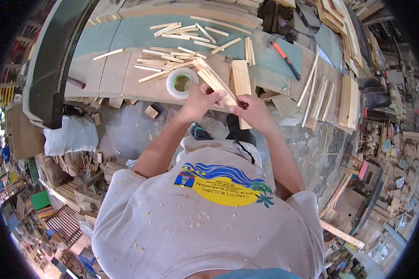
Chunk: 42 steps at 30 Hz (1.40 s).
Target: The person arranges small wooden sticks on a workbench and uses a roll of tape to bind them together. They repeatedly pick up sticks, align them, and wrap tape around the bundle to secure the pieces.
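Observation:
A bundle of thin pale wooden strips (215,79) is held aslant over the near edge of the bench. My left hand (201,100) is closed around its middle, with the thumb on top. At the lower end, the fingers of my right hand (253,112) pinch the strips. Just left of the bundle lies a white ring-shaped roll (176,87), which looks like tape. A flat wooden board (241,80) sticks out past the bench edge, behind my right hand. Loose wooden sticks (159,61) are spread beyond the roll.
The workbench (97,69) carries more short sticks (184,31) farther back. A hammer with a red and black handle (286,59) lies to the right, near long strips (317,100) and stacked boards (347,102). A dark machine arm (56,65) rises at left. Scrap wood litters the floor.

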Motion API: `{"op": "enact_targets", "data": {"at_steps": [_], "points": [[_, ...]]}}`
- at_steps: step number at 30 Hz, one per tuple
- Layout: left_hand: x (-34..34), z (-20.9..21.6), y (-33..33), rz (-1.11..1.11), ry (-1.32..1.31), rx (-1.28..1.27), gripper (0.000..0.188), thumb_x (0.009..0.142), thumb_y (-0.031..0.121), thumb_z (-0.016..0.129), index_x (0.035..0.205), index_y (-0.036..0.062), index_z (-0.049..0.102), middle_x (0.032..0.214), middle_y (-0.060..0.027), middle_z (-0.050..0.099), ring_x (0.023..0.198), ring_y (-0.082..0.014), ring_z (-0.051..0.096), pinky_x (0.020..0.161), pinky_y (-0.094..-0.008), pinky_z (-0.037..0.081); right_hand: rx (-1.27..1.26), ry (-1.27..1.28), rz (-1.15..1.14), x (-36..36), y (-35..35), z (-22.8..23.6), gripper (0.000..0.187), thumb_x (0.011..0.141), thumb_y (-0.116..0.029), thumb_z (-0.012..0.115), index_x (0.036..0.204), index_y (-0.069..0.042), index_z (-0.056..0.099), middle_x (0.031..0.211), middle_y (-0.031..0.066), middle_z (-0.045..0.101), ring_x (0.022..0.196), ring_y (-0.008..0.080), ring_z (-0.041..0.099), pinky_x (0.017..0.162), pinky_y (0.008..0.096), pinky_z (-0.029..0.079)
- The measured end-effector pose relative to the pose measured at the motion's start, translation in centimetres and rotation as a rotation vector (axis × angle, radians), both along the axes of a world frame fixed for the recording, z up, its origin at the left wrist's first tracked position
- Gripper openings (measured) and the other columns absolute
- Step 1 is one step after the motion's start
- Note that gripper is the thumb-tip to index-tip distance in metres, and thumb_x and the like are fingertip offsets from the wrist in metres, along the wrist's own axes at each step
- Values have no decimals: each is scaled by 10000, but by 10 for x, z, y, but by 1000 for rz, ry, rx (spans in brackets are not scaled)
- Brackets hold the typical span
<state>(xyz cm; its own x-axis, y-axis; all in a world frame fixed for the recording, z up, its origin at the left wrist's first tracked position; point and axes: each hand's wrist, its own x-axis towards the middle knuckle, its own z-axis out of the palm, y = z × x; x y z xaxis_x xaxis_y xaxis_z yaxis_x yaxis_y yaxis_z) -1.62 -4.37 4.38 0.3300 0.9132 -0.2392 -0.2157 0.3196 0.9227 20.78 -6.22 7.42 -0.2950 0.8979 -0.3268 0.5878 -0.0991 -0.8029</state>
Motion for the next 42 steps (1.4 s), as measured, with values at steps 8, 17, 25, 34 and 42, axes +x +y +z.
{"op": "enact_targets", "data": {"at_steps": [8, 17, 25, 34, 42], "points": [[9, -37, -26, -234, 96, -250, 230, 969, 223, 682, 1040, 8, 643, 840, -13, 650, 738, -89, 619, 664, -247, 520, 350, -166, 132, 20, -7, -33, 294, 811, -203, 789, 1004, -8, 684, 842, 104, 622, 767, 268, 629, 705, 380, 511], [35, -25, -51, -44, 1231, 1019, 345, 847, 262, 717, 1096, 42, 625, 899, -136, 676, 837, -360, 693, 711, -472, 556, 431, -318, 653, 18, 2, -49, 222, 789, -173, 714, 965, -49, 662, 964, 103, 620, 948, 308, 617, 830, 426, 533], [10, -44, -63, -499, 1121, 339, 250, 943, 263, 602, 1005, 25, 555, 924, -210, 689, 876, -420, 689, 732, -521, 552, 394, -222, 786, -6, 22, -61, 294, 797, -204, 719, 1048, -66, 652, 981, 104, 613, 1004, 304, 608, 855, 419, 531], [-52, -61, -75, -125, 1272, 186, 298, 986, 281, 572, 1086, 11, 496, 873, -252, 669, 818, -445, 679, 685, -547, 540, 160, 108, 148, -67, 94, -139, 382, 919, -206, 669, 1267, -59, 613, 1137, 164, 645, 1146, 315, 627, 979, 437, 505], [-63, -46, -60, 50, 1204, 133, 369, 976, 299, 582, 1164, 3, 467, 918, -303, 670, 853, -503, 655, 767, -605, 510, 407, -121, 494, -83, 145, -191, 462, 831, -85, 688, 1282, -127, 600, 1261, 130, 573, 1154, 329, 603, 958, 422, 515]]}}
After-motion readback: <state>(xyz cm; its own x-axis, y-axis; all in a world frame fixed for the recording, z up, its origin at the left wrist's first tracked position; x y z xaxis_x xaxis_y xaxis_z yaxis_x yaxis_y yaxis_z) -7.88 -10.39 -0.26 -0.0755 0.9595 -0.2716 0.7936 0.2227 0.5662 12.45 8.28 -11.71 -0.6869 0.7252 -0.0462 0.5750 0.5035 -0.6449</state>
